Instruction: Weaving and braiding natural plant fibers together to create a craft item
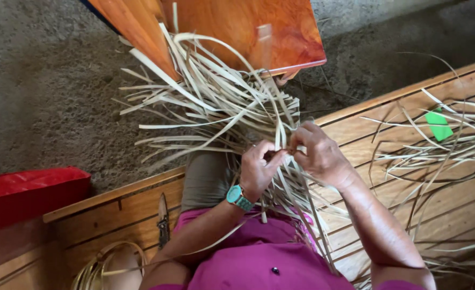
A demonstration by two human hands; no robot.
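Note:
A loose fan of pale flat weaving strips spreads over my lap and out toward the floor. My left hand, with a teal watch on its wrist, pinches strips near the middle of the bundle. My right hand grips neighbouring strips right beside it, fingertips of both hands almost touching. The strip ends run down past my magenta top.
I sit on a slatted wooden bench. More loose strips and a green tag lie on it at right. A knife and a coiled strip rest at left. An orange wooden table stands ahead, a red box at far left.

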